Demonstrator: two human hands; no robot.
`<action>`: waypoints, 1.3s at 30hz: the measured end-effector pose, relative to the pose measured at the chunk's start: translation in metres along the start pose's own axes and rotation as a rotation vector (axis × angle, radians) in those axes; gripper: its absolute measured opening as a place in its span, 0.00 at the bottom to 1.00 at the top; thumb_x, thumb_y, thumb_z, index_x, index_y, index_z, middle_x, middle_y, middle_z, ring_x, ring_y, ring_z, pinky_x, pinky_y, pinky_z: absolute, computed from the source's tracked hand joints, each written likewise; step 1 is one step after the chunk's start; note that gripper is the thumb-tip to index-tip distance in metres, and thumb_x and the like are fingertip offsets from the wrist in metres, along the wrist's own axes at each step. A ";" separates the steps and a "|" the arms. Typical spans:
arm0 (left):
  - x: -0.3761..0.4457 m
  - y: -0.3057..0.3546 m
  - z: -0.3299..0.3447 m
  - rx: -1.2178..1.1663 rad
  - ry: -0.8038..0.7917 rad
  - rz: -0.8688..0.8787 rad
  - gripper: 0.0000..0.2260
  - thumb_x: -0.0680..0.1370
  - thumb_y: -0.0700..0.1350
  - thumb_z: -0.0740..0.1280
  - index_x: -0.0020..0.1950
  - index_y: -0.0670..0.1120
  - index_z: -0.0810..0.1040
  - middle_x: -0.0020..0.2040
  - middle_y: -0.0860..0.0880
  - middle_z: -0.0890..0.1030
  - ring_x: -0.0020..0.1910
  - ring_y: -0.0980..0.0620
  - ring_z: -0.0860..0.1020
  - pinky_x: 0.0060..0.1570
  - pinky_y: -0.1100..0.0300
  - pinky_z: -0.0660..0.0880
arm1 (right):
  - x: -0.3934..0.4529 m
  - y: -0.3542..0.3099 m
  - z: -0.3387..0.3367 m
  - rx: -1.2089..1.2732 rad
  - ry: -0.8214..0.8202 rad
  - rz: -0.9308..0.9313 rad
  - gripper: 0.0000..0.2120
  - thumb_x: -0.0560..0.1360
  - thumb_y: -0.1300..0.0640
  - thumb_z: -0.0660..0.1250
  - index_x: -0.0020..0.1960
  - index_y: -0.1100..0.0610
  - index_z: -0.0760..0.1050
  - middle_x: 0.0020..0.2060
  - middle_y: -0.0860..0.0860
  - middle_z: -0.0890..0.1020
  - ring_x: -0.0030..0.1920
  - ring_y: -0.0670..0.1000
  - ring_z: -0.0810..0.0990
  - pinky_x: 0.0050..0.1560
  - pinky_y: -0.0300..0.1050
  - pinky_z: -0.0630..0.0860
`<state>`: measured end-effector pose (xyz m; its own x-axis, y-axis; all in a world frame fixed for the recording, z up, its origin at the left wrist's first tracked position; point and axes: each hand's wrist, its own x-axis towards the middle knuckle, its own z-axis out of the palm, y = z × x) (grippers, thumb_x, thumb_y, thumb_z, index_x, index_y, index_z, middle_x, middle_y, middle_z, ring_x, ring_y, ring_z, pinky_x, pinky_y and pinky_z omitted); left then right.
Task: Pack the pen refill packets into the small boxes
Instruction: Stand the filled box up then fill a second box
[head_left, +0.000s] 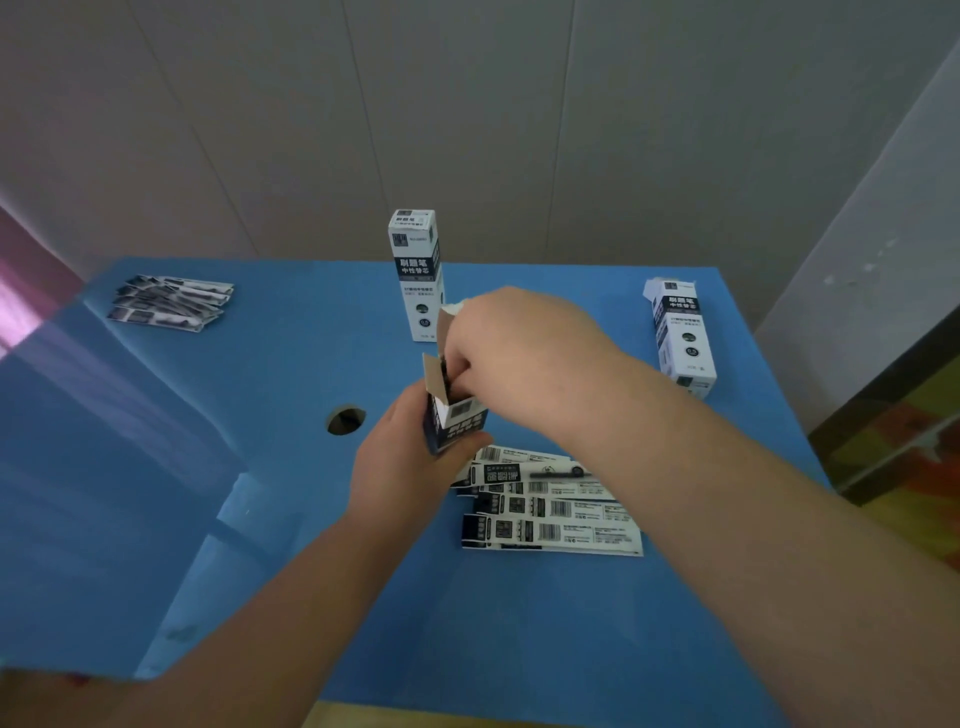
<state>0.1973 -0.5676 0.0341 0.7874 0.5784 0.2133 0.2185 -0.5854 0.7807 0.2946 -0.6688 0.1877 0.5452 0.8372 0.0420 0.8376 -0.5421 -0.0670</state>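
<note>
The table (260, 467) is plain blue. On it, the boxes (418, 275) are white with dark navy bands and barcodes; the packets (550, 519) are white with black blocks and barcodes.

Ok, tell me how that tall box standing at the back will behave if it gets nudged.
The tall box stands on its narrow end, so it would probably tip rather than slide. It looks like thin card, likely light. The blue table looks smooth, so a low push might slide it.

Plain room: blue table (260, 415) with cable hole (345, 420), panelled wall (467, 104).
</note>
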 end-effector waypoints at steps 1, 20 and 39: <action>0.000 -0.001 0.001 -0.003 -0.004 0.004 0.21 0.71 0.58 0.78 0.53 0.73 0.69 0.52 0.70 0.79 0.52 0.68 0.77 0.45 0.60 0.75 | 0.000 -0.002 0.005 -0.010 -0.011 0.002 0.11 0.75 0.62 0.67 0.35 0.55 0.71 0.33 0.49 0.72 0.31 0.50 0.70 0.31 0.42 0.67; 0.004 0.002 -0.003 -0.088 -0.013 -0.046 0.22 0.63 0.71 0.73 0.51 0.78 0.67 0.52 0.74 0.78 0.51 0.74 0.77 0.43 0.66 0.74 | -0.023 0.051 0.057 0.871 0.288 0.123 0.10 0.68 0.43 0.79 0.46 0.43 0.82 0.39 0.44 0.84 0.36 0.44 0.80 0.34 0.30 0.69; 0.005 0.002 -0.003 -0.017 -0.011 -0.041 0.19 0.63 0.71 0.70 0.50 0.77 0.67 0.52 0.73 0.77 0.51 0.72 0.77 0.44 0.61 0.77 | -0.015 0.027 0.020 -0.026 0.115 -0.166 0.09 0.80 0.58 0.64 0.49 0.46 0.81 0.44 0.45 0.79 0.46 0.51 0.80 0.41 0.49 0.79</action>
<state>0.2001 -0.5637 0.0389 0.7844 0.5951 0.1748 0.2407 -0.5519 0.7984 0.3081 -0.6943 0.1657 0.3987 0.9023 0.1639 0.9160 -0.4003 -0.0240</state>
